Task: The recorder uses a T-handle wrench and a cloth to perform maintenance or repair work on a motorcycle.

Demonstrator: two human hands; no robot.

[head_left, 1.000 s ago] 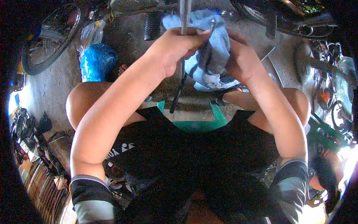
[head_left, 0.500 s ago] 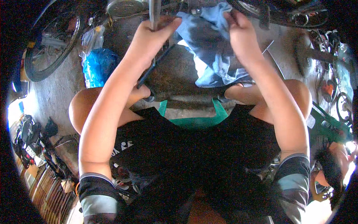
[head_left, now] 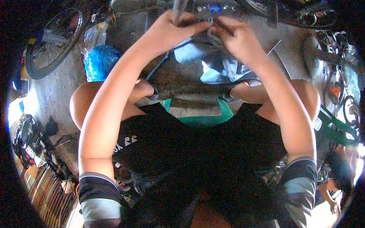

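Observation:
My left hand is closed around an upright silvery metal tube, its thumb stretched toward the right. Close to that thumb, my right hand has its fingertips drawn together in a pinch. Something greyish and smeared by motion lies at those fingertips, and I cannot make out what it is. Below both hands is a pale blue cloth, partly blurred. A crumpled light blue and white cloth lies on the floor in front of my right foot; whether the two are one piece I cannot tell.
A blue plastic bag and a bicycle wheel are at the left. A bottle with a blue label lies beyond my hands. Under me is a green stool. Bicycle parts crowd the right side, where another person is partly visible.
The blue cloth that was stretched up between my hands has dropped lower, uncovering the bottle behind. My hands have come closer together, the left moving right with the tube.

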